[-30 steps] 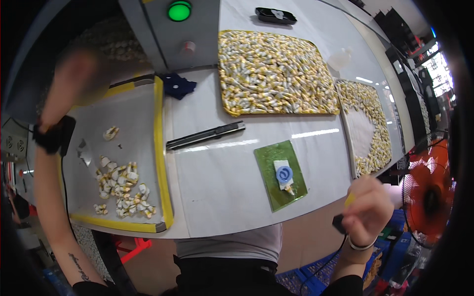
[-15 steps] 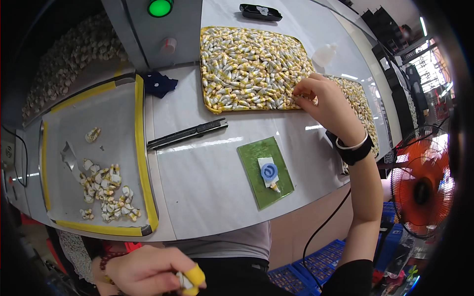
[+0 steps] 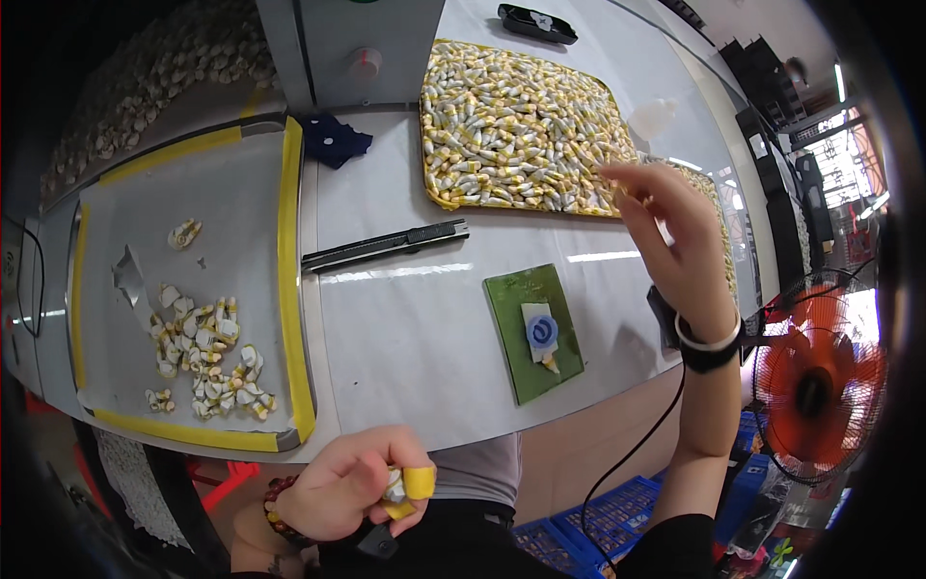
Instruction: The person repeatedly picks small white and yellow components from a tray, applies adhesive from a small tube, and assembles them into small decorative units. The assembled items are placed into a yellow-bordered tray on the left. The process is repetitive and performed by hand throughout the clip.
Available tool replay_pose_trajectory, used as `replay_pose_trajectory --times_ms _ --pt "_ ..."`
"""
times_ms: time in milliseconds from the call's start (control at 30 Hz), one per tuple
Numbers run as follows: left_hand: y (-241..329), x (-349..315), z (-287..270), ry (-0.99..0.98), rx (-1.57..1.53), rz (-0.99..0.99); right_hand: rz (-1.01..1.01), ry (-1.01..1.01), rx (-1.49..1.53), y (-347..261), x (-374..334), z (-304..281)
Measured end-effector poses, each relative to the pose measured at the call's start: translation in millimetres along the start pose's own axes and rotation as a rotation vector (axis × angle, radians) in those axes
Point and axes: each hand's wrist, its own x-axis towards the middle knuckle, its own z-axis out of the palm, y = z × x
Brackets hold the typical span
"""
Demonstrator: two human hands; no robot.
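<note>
On the white tabletop (image 3: pixel 424 328), the heaped tray (image 3: pixel 521 125) of small yellow-and-white pieces lies just under the right hand (image 3: pixel 666 232), fingers loose, holding nothing visible. The left hand (image 3: pixel 347 487) pinches one piece (image 3: pixel 405 487) near the lap; a steady fingertip grip suits it.

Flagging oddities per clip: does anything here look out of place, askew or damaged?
Mildly: a torn white scrap lies apart in the yellow-edged tray, and the black utility knife rests askew on the table. Nothing spilled.
</note>
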Motion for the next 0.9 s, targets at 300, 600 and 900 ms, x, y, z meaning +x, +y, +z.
replay_pose_trajectory --times_ms 300,600,900 --pt "-1.0 15.3 8.6 0.089 0.093 0.124 -0.076 -0.200 -0.045 -45.5 -52.3 12.6" --pt "-0.1 12.9 10.3 -0.036 -0.049 0.049 -0.175 -0.230 -0.118 -39.2 -52.3 25.4" --pt "-6.9 15.9 12.2 0.065 0.067 0.177 -0.217 -0.317 -0.226 -44.4 -56.6 15.5"
